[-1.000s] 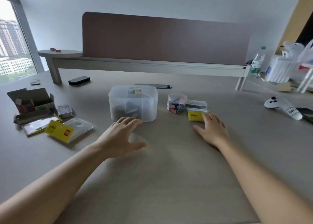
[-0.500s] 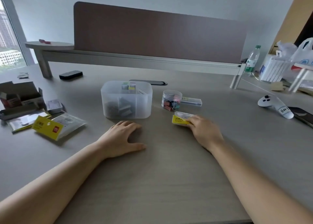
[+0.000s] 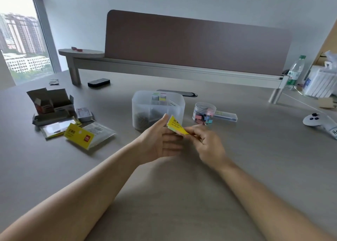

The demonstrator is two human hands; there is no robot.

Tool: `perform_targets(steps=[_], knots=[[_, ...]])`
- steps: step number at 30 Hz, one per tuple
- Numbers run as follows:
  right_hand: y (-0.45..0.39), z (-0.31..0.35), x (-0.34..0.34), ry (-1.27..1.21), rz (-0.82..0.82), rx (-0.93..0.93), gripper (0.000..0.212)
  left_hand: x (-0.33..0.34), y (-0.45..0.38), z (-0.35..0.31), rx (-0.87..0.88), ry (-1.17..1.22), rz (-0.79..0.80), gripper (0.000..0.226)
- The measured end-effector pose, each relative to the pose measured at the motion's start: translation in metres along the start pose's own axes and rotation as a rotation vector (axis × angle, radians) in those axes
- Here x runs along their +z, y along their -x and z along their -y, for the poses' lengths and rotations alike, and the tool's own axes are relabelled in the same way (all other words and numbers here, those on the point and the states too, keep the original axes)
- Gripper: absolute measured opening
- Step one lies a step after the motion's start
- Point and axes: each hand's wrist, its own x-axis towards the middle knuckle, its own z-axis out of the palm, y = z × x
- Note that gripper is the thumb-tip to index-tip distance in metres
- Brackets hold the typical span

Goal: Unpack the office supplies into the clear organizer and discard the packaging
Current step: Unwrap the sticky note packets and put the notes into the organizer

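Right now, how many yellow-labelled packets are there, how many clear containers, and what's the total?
Yellow-labelled packets: 3 (one held in both hands, two lying at left)
Clear containers: 3 (organizer, clip jar, slim case)
Total: 6

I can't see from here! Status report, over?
Both hands, left and right, pinch the yellow packet, lifted off the desk. Clear organizer right behind. Nothing blocking.

The scene is being viewed through one wide-angle head camera, pointed forward and down across the surface [image 3: 182, 195]. Both forearms are being seen close up, entering from the bottom edge, while the brown partition [image 3: 197, 44] and window [image 3: 20, 40] are being taken in farther off.
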Motion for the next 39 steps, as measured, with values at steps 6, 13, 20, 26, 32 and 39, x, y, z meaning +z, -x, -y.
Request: perform_targets(steps=[6, 13, 20, 26, 32, 39], knots=[[-0.001, 0.004, 0.004, -0.004, 0.147, -0.012, 0.030, -0.008, -0.004, 0.003, 0.074, 0.035, -0.030, 0.036], [-0.017, 0.005, -0.001, 0.016, -0.033, 0.110, 0.033, -0.023, -0.002, -0.002, 0.154, -0.140, -0.135, 0.009], [-0.030, 0.015, 0.015, -0.230, -0.003, 0.241, 0.035, -0.037, 0.005, -0.011, 0.218, -0.200, -0.235, 0.010], [-0.035, 0.023, 0.021, -0.211, 0.075, 0.220, 0.033, -0.046, 0.006, -0.015, 0.299, -0.105, -0.334, 0.011], [-0.043, 0.027, 0.032, -0.199, 0.055, 0.130, 0.025, -0.046, 0.008, -0.015, 0.297, -0.123, -0.298, 0.008], [-0.045, 0.024, 0.040, -0.369, -0.020, 0.198, 0.033, -0.054, 0.008, -0.013, 0.275, -0.180, -0.373, 0.011]])
